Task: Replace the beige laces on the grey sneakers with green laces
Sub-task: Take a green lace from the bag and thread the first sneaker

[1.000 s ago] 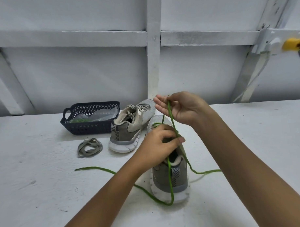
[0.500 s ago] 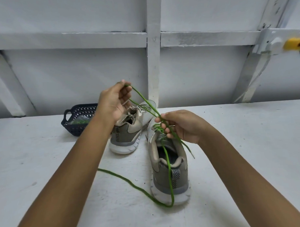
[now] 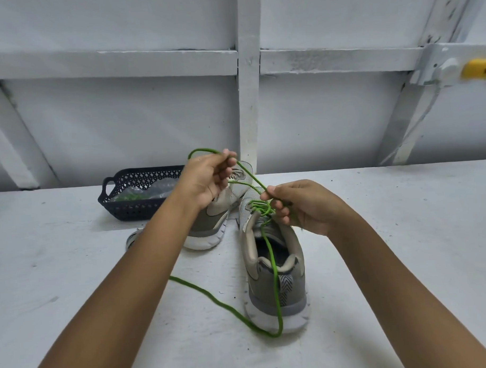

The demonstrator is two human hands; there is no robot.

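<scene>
Green lace (image 3: 272,261) threads the front eyelets of the near sneaker (image 3: 262,290), the left hand (image 3: 206,179) pinching a strand raised above its toe and the right hand (image 3: 306,206) pinching the lace at its eyelets, so pull evenly, keeping both ends matched.

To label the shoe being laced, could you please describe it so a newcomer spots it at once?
On the white table, a dark basket sits back left. To its right stand two grey shoes; take the nearer shoe, heel toward the camera. Unlike the far shoe, it carries a green lace.
</scene>
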